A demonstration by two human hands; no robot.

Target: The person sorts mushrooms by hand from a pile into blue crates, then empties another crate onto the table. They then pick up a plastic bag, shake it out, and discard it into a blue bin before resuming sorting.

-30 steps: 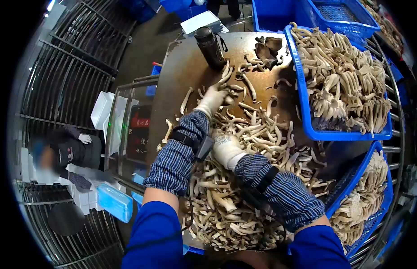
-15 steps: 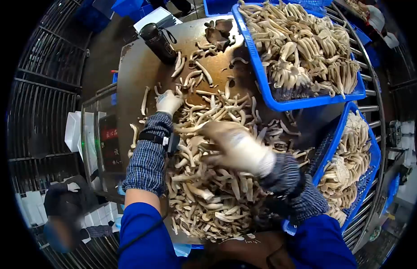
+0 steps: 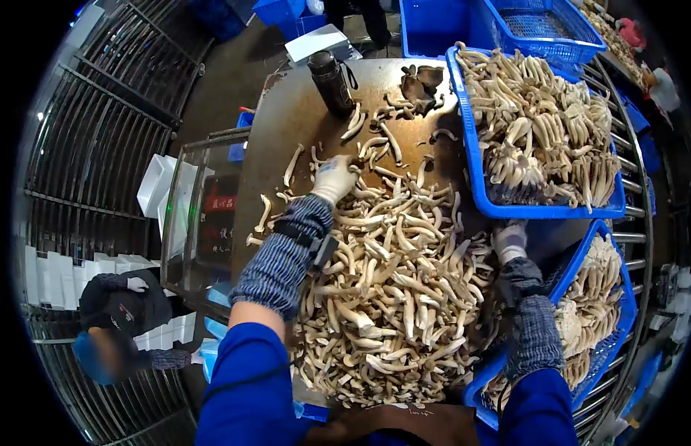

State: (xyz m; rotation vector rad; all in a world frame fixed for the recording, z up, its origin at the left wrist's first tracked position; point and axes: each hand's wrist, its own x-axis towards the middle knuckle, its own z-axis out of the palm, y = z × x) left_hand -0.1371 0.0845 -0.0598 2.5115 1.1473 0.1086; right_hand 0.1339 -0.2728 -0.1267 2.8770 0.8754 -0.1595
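A large heap of long, pale-stemmed mushrooms (image 3: 390,297) covers the middle of the metal table (image 3: 278,134). At its upper left edge is my left hand (image 3: 336,178) in a white glove, fingers curled in; what they hold, if anything, is hidden. My right hand (image 3: 511,241), also gloved, is right of the heap, just below the near rim of a blue basket (image 3: 539,212) piled with mushrooms. Its fingertips are hard to make out there. A second blue basket (image 3: 624,297), with bunched mushrooms inside, sits beside my right forearm.
A dark flask (image 3: 330,83) stands at the table's far side, near dark scraps (image 3: 422,83). Rollers (image 3: 634,264) run along the right. Blue crates (image 3: 546,30) stand behind. Left are a glass-sided stand (image 3: 211,215) and another person (image 3: 122,312) among white boxes.
My right hand has moved from over the heap to the right, below the basket rim. My left hand remains at the heap's upper left, fingers curled. The whole view has shifted.
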